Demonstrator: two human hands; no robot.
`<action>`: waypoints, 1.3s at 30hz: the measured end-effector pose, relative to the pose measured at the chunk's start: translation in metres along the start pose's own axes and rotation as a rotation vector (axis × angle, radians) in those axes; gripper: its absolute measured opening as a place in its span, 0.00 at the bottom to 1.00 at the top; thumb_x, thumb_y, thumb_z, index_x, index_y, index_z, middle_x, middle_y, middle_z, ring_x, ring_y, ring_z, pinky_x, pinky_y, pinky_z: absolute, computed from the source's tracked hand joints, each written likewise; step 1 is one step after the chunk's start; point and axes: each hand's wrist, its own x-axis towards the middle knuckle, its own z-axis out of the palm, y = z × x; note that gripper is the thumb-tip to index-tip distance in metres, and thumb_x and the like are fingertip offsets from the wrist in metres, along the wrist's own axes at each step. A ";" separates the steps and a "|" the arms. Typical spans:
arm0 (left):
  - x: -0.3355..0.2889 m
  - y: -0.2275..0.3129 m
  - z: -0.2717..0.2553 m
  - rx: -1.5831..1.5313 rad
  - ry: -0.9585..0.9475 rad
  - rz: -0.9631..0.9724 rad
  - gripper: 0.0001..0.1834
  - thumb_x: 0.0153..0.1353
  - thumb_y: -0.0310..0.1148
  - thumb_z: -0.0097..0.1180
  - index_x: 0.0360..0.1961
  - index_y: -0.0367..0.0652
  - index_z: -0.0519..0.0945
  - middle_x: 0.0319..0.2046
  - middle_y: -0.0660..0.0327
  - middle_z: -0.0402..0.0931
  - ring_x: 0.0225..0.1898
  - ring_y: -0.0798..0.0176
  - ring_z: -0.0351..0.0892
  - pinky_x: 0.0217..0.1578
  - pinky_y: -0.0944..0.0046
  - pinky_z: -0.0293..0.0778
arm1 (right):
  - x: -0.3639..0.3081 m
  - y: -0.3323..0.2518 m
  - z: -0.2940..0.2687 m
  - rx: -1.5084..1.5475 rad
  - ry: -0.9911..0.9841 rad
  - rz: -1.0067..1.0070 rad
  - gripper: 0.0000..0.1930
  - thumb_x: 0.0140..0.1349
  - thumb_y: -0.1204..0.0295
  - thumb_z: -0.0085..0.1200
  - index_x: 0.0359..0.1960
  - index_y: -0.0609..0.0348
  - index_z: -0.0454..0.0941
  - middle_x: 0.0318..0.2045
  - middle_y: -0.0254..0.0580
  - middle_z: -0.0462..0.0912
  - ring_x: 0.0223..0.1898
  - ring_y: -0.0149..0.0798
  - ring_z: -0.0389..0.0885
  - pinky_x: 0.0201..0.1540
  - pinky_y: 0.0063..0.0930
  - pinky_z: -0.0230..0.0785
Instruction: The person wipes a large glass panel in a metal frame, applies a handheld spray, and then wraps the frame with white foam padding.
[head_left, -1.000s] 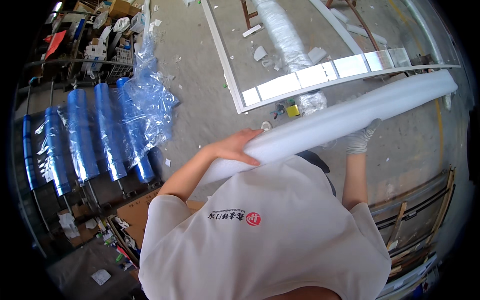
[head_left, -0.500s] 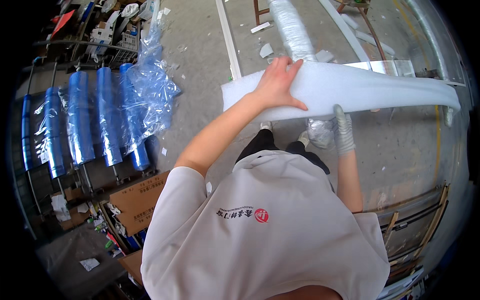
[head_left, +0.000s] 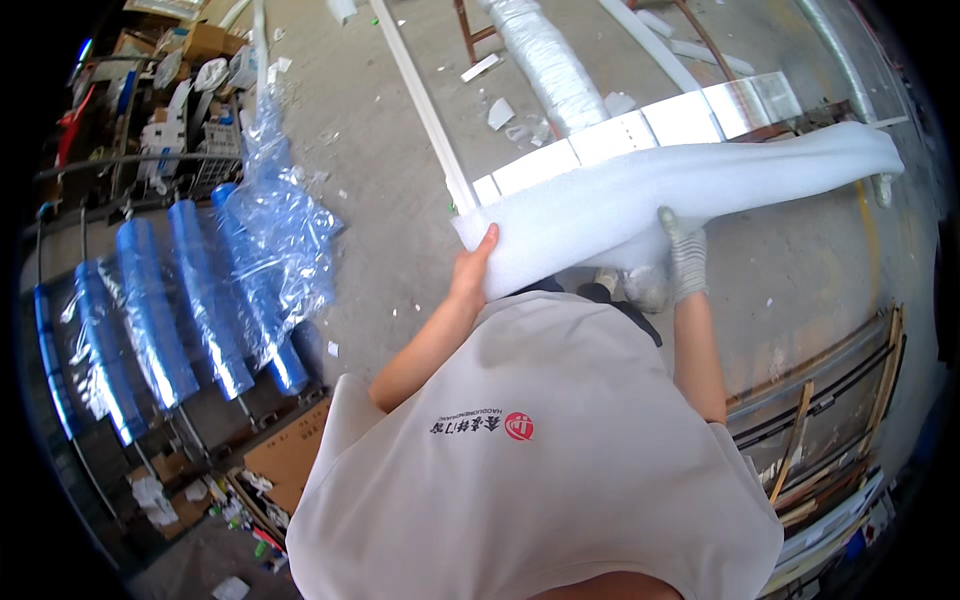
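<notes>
A long strip of white foam sheet (head_left: pixel 590 200) stretches in front of me from the left toward the far right, its right end bending down. My left hand (head_left: pixel 472 270), bare, is closed on the strip's left end, with the thumb on top and the other fingers hidden beneath. My right hand (head_left: pixel 687 258), in a pale striped glove, grips the near edge farther right. Its thumb lies over the foam and the remaining fingers are mostly out of sight. Directly behind the foam is a long white profile (head_left: pixel 605 140) crossed by dark lines.
Beyond it lies a bundle wrapped in clear film (head_left: pixel 555 65). A white bar (head_left: pixel 425 100) runs away on the floor. Blue film rolls (head_left: pixel 155 300) hang on rods at left, beside crumpled film (head_left: pixel 290 235). Long strips (head_left: pixel 800 440) are stacked at lower right. Foam scraps litter the floor.
My left hand has moved from the top of the foam to its left end. The foam's left part has come nearer me, uncovering more of the white profile. The right hand keeps its hold.
</notes>
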 end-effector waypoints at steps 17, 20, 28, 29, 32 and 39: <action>0.004 0.023 0.009 -0.143 -0.159 -0.215 0.45 0.53 0.58 0.54 0.57 0.27 0.59 0.52 0.46 0.66 0.50 0.49 0.70 0.50 0.52 0.68 | -0.034 0.009 -0.039 0.331 0.080 0.135 0.22 0.51 0.59 0.62 0.41 0.61 0.73 0.23 0.29 0.73 0.18 0.23 0.67 0.20 0.15 0.64; -0.016 0.043 0.010 -0.111 -0.192 -0.243 0.44 0.54 0.60 0.50 0.60 0.35 0.58 0.56 0.49 0.62 0.57 0.49 0.63 0.55 0.50 0.61 | -0.028 0.025 -0.046 0.364 0.033 0.206 0.21 0.52 0.60 0.61 0.41 0.62 0.73 0.25 0.31 0.74 0.20 0.25 0.69 0.21 0.16 0.66; -0.064 0.084 0.007 0.076 -0.232 -0.116 0.45 0.56 0.60 0.48 0.62 0.34 0.54 0.60 0.50 0.58 0.61 0.53 0.58 0.60 0.56 0.55 | 0.050 0.021 -0.008 0.464 -0.171 0.042 0.20 0.56 0.66 0.56 0.48 0.62 0.70 0.37 0.41 0.76 0.33 0.30 0.75 0.34 0.24 0.72; -0.063 0.082 0.006 0.061 -0.193 -0.123 0.45 0.56 0.60 0.48 0.61 0.34 0.54 0.60 0.50 0.58 0.61 0.53 0.58 0.60 0.55 0.55 | 0.069 0.020 0.000 0.446 -0.183 0.019 0.20 0.56 0.66 0.56 0.48 0.62 0.70 0.37 0.41 0.77 0.33 0.31 0.75 0.34 0.24 0.72; -0.041 0.062 0.005 -0.032 -0.136 -0.152 0.44 0.56 0.59 0.49 0.61 0.34 0.54 0.60 0.51 0.58 0.61 0.53 0.58 0.60 0.55 0.55 | 0.100 0.011 0.014 0.354 -0.185 0.005 0.19 0.56 0.66 0.55 0.47 0.62 0.70 0.37 0.41 0.77 0.34 0.31 0.75 0.35 0.24 0.72; 0.008 0.019 -0.006 -0.196 -0.347 -0.271 0.42 0.57 0.55 0.52 0.61 0.35 0.54 0.59 0.54 0.60 0.60 0.54 0.58 0.60 0.54 0.55 | 0.115 0.030 -0.004 0.137 -0.069 0.008 0.18 0.57 0.66 0.54 0.46 0.63 0.72 0.38 0.41 0.78 0.36 0.33 0.76 0.38 0.25 0.71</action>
